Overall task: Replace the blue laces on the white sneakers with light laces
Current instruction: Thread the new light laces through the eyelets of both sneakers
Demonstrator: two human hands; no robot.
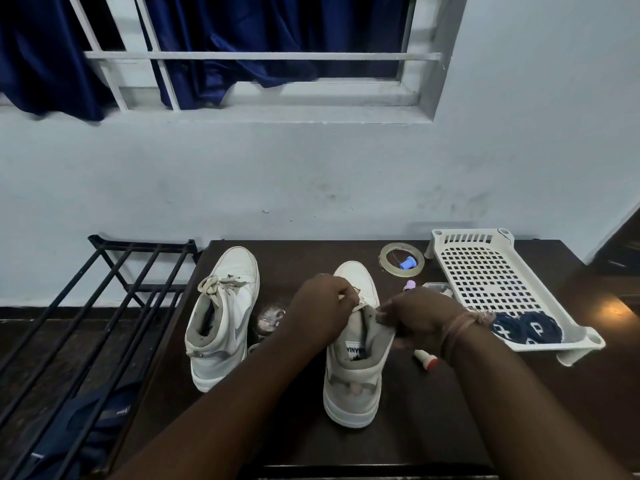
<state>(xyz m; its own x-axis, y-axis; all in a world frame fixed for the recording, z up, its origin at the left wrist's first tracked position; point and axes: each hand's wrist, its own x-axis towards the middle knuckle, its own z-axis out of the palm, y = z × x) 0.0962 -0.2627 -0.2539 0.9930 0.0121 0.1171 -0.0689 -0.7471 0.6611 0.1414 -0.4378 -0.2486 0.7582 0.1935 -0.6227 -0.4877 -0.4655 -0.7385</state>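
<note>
Both hands, left hand (320,306) and right hand (420,315), pinch a light lace (360,304) over the right sneaker (353,368) on the bench (415,427); pulling unevenly could leave lopsided ends.

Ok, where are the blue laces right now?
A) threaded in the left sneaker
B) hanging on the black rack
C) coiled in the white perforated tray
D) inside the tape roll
C: two dark blue laces lie coiled at the near end of the white perforated tray, while the left sneaker already carries a light lace.
</note>
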